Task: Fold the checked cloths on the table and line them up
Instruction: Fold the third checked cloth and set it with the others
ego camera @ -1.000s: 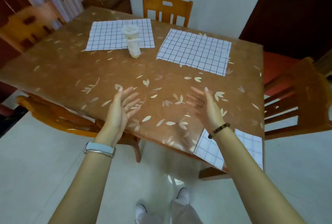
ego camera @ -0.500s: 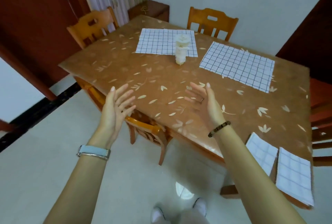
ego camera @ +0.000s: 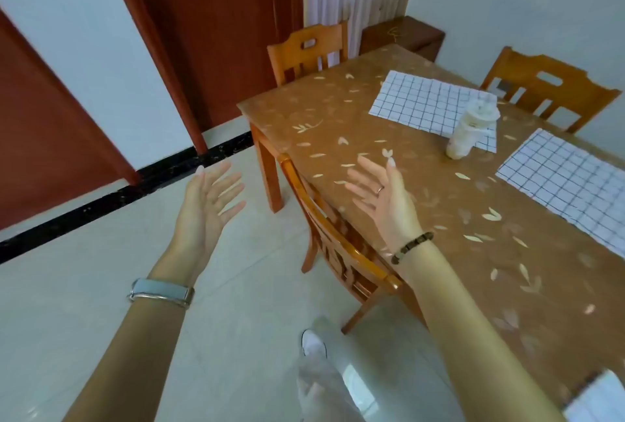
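Left hand: fingers spread, empty, over floor;
Right hand: fingers spread, empty, at table edge;
Cloths: far cloth and near cloth lie flat on it; blurred corner piece, perhaps folded

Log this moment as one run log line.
left grip open, empty | right grip open, empty | far white checked cloth flat | near white checked cloth flat | neither touched
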`<action>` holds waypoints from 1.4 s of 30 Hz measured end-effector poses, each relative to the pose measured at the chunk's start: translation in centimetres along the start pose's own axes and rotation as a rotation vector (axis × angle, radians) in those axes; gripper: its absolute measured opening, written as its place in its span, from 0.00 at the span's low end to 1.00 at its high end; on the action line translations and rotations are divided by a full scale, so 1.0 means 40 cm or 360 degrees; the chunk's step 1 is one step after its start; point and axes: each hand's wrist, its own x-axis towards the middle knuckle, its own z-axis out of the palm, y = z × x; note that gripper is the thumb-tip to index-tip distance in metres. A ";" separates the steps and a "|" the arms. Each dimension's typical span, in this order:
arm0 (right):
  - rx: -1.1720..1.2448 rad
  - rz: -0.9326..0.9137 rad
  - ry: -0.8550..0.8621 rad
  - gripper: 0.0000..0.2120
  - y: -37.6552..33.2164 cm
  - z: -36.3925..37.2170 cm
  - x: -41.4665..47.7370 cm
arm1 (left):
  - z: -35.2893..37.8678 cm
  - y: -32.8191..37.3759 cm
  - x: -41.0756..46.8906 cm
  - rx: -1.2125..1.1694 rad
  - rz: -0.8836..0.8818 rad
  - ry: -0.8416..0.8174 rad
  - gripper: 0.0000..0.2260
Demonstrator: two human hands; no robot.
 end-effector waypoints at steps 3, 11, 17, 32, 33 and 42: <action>-0.0003 0.0021 -0.0111 0.25 0.000 0.065 0.074 | -0.055 0.016 0.042 -0.0025 0.0045 0.0062 0.24; 0.0001 0.0097 -0.0293 0.24 -0.023 0.189 0.294 | -0.132 0.059 0.201 -0.0082 0.0128 0.0231 0.23; -0.0007 0.0145 -0.0404 0.23 -0.045 0.252 0.435 | -0.169 0.072 0.288 -0.0066 0.0191 0.0378 0.22; -0.0102 0.0213 -0.0539 0.24 -0.056 0.447 0.658 | -0.345 0.155 0.470 -0.0073 0.0285 0.0532 0.23; -0.0103 0.0215 -0.0534 0.23 -0.054 0.466 0.676 | -0.365 0.165 0.489 -0.0071 0.0290 0.0519 0.23; -0.0018 0.0191 -0.0427 0.23 -0.040 0.726 0.841 | -0.578 0.279 0.731 -0.0053 0.0218 0.0407 0.24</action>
